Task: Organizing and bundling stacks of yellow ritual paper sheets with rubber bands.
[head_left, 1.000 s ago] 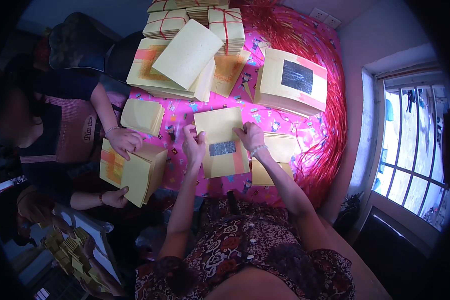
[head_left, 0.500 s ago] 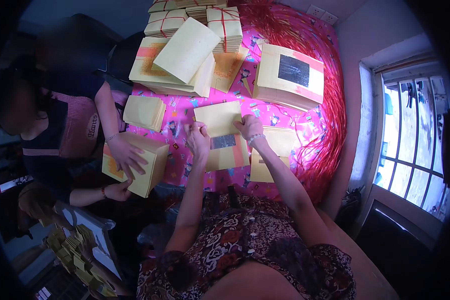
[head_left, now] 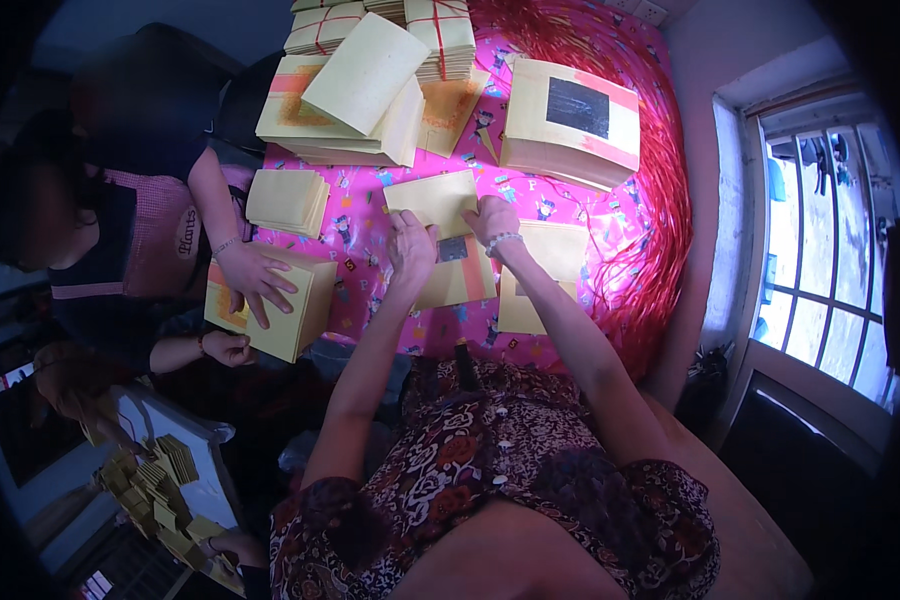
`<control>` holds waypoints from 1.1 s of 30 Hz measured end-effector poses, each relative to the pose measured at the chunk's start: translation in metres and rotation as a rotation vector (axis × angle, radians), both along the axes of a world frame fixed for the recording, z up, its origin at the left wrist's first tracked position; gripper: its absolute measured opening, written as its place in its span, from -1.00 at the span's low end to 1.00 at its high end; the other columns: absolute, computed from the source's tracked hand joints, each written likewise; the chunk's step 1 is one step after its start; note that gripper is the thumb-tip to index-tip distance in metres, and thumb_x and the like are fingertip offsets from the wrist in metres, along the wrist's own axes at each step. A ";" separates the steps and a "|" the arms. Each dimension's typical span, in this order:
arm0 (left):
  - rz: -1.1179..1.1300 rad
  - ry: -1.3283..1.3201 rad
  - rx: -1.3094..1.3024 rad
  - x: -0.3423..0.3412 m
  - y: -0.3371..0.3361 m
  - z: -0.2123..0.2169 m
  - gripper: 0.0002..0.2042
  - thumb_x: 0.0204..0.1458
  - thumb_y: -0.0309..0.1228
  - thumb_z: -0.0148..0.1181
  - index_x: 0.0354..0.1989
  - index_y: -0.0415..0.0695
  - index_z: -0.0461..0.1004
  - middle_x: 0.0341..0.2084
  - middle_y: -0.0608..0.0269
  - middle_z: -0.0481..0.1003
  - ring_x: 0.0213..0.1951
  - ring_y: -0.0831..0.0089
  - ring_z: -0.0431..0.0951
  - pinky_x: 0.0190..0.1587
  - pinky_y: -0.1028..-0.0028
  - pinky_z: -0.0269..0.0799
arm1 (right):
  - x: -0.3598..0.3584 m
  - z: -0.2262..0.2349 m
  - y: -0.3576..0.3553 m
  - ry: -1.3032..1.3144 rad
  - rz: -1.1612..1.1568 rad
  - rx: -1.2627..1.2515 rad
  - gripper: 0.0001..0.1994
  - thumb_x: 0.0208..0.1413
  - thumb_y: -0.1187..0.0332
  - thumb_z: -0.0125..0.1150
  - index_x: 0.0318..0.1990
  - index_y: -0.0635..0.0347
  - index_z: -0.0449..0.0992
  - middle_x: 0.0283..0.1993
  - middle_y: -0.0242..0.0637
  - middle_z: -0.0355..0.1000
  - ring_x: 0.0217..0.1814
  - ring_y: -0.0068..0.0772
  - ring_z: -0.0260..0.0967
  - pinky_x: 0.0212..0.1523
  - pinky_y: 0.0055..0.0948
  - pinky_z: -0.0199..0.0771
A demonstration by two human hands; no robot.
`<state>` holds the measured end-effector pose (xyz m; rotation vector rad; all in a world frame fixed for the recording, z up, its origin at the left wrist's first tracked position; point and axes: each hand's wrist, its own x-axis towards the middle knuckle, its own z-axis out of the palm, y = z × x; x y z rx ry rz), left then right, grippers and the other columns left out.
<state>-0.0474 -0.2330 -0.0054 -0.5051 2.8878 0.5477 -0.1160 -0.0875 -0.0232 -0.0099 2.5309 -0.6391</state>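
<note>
While most of the surface is covered by a pink patterned tablecloth (head_left: 358, 262), its right edge is draped with glossy red strands (head_left: 660, 220). At the far side, a thick paper stack (head_left: 570, 130), marked with a dark rectangle, is seen. On the left, a shorter yellow stack (head_left: 292, 325) is touched by a co-worker's hand (head_left: 258, 280). Between these, a yellow paper sheet (head_left: 435, 200) is laid on the cloth before the wearer. Its right edge is pinched by the right hand (head_left: 495, 220); its left side is overlapped by the left hand (head_left: 411, 247), fingers bent, whether gripping cannot be told. The right wrist is circled by a beaded bracelet (head_left: 505, 238).
</note>
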 end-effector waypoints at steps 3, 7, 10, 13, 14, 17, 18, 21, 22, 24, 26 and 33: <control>0.020 -0.014 -0.045 0.003 0.005 -0.003 -0.53 -0.08 -0.22 0.25 -0.20 -0.33 0.20 -0.24 -0.12 0.29 -0.21 0.00 0.44 -0.19 0.21 0.44 | 0.007 0.000 -0.003 0.091 0.010 0.031 -0.61 -0.07 0.04 0.27 -0.33 0.25 0.47 -0.36 -0.05 0.46 -0.23 -0.07 0.45 -0.22 -0.23 0.45; 0.020 0.063 -0.118 0.009 0.007 -0.008 -0.54 -0.07 -0.23 0.25 -0.20 -0.31 0.20 -0.25 -0.09 0.29 -0.21 0.02 0.43 -0.21 0.21 0.45 | 0.019 0.019 -0.005 0.445 0.030 0.017 -0.61 -0.12 0.15 0.31 -0.25 0.21 0.37 -0.28 -0.11 0.41 -0.18 -0.11 0.41 -0.23 -0.24 0.46; 0.037 0.050 -0.123 0.009 0.009 -0.014 -0.54 -0.07 -0.23 0.24 -0.18 -0.31 0.20 -0.24 -0.08 0.29 -0.20 0.02 0.42 -0.21 0.21 0.44 | 0.027 0.016 -0.005 0.469 0.249 -0.054 -0.68 -0.14 0.22 0.30 -0.32 0.17 0.34 -0.33 -0.19 0.40 -0.22 -0.19 0.39 -0.28 -0.25 0.43; 0.060 0.037 -0.133 0.011 0.010 -0.018 -0.53 -0.05 -0.21 0.22 -0.15 -0.32 0.20 -0.23 -0.07 0.28 -0.18 0.03 0.41 -0.18 0.22 0.42 | 0.037 0.002 -0.002 0.521 0.361 -0.102 -0.77 -0.08 0.19 0.23 -0.41 0.11 0.37 -0.39 -0.29 0.37 -0.28 -0.26 0.38 -0.26 -0.29 0.31; 0.068 0.042 -0.137 0.012 0.011 -0.018 -0.52 -0.04 -0.21 0.21 -0.13 -0.32 0.20 -0.22 -0.07 0.28 -0.16 0.03 0.39 -0.16 0.22 0.40 | 0.038 -0.002 0.000 0.515 0.363 -0.102 -0.77 -0.08 0.19 0.23 -0.41 0.11 0.37 -0.39 -0.29 0.37 -0.28 -0.26 0.38 -0.26 -0.29 0.31; 0.090 0.102 -0.103 0.017 0.013 -0.019 -0.49 -0.02 -0.21 0.17 -0.06 -0.34 0.18 -0.22 -0.08 0.26 -0.14 0.02 0.35 -0.10 0.21 0.33 | 0.041 -0.012 0.004 0.591 0.325 -0.182 -0.77 -0.07 0.19 0.23 -0.41 0.10 0.37 -0.40 -0.30 0.36 -0.28 -0.26 0.36 -0.27 -0.27 0.28; 0.089 0.095 -0.100 0.021 0.013 -0.017 -0.49 -0.02 -0.21 0.17 -0.06 -0.34 0.18 -0.22 -0.08 0.26 -0.14 0.02 0.35 -0.10 0.21 0.33 | 0.041 -0.014 0.006 0.607 0.316 -0.210 -0.78 -0.07 0.20 0.24 -0.42 0.10 0.37 -0.40 -0.30 0.36 -0.29 -0.26 0.34 -0.27 -0.27 0.26; 0.035 0.214 -0.007 0.026 0.008 -0.012 -0.47 -0.02 -0.22 0.16 -0.01 -0.35 0.16 -0.23 -0.10 0.24 -0.13 0.01 0.32 -0.08 0.19 0.30 | 0.042 -0.017 0.007 0.631 0.288 -0.275 -0.79 -0.09 0.22 0.26 -0.45 0.10 0.37 -0.42 -0.31 0.35 -0.32 -0.26 0.32 -0.29 -0.26 0.24; 0.025 0.227 -0.005 0.023 0.007 -0.011 -0.46 -0.02 -0.23 0.16 0.01 -0.35 0.15 -0.23 -0.11 0.24 -0.14 0.00 0.32 -0.08 0.18 0.29 | 0.042 -0.017 0.007 0.645 0.268 -0.313 -0.78 -0.11 0.23 0.27 -0.47 0.10 0.37 -0.44 -0.31 0.34 -0.34 -0.25 0.32 -0.31 -0.26 0.24; 0.019 0.234 -0.003 0.025 0.006 -0.009 -0.45 -0.02 -0.23 0.16 0.02 -0.35 0.14 -0.23 -0.11 0.23 -0.14 -0.01 0.32 -0.08 0.17 0.29 | 0.039 -0.017 0.007 0.617 0.258 -0.345 -0.78 -0.12 0.24 0.28 -0.49 0.11 0.37 -0.46 -0.30 0.34 -0.37 -0.24 0.32 -0.32 -0.27 0.25; 0.031 0.219 -0.005 0.026 0.006 -0.008 -0.46 -0.02 -0.22 0.16 0.02 -0.34 0.14 -0.23 -0.11 0.23 -0.13 -0.01 0.32 -0.08 0.17 0.29 | 0.038 -0.017 0.009 0.596 0.249 -0.377 -0.78 -0.12 0.26 0.29 -0.51 0.12 0.36 -0.48 -0.30 0.34 -0.39 -0.24 0.31 -0.34 -0.27 0.27; 0.050 0.264 0.008 0.027 0.007 -0.010 -0.45 -0.01 -0.20 0.17 0.02 -0.31 0.15 -0.23 -0.10 0.24 -0.13 -0.02 0.32 -0.08 0.16 0.30 | 0.038 -0.018 0.012 0.583 0.243 -0.413 -0.76 -0.15 0.24 0.31 -0.51 0.13 0.38 -0.51 -0.31 0.35 -0.40 -0.26 0.34 -0.36 -0.30 0.31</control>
